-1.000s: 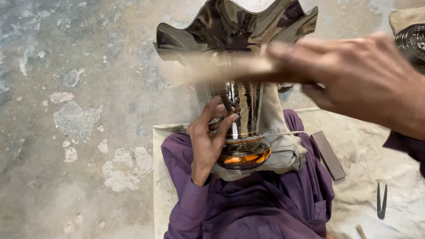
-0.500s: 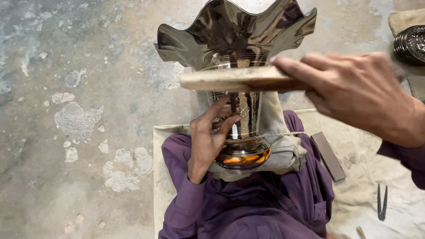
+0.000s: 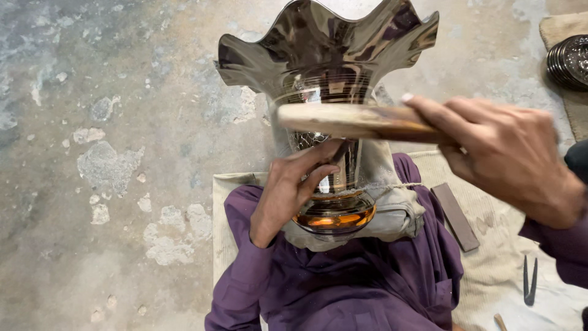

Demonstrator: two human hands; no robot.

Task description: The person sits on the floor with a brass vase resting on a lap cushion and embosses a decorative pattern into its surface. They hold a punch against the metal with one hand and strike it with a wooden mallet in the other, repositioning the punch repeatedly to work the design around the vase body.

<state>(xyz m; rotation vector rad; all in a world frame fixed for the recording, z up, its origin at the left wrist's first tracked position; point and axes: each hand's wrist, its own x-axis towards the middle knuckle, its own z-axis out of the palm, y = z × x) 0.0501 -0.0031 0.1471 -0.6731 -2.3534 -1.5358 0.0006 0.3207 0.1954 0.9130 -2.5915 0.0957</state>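
loose purple long-sleeved garment, left sleeve (image 3: 245, 270) bunched at the wrist, right cuff (image 3: 560, 245) purple, bare hands

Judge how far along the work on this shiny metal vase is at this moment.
Already done, by the look of it: the metal vase has a formed wavy rim and a mirror finish. In hand: the left hand steadies its neck over a cloth pad, while the right hand holds a wooden mallet across the neck. What is left cannot be read from the surface.
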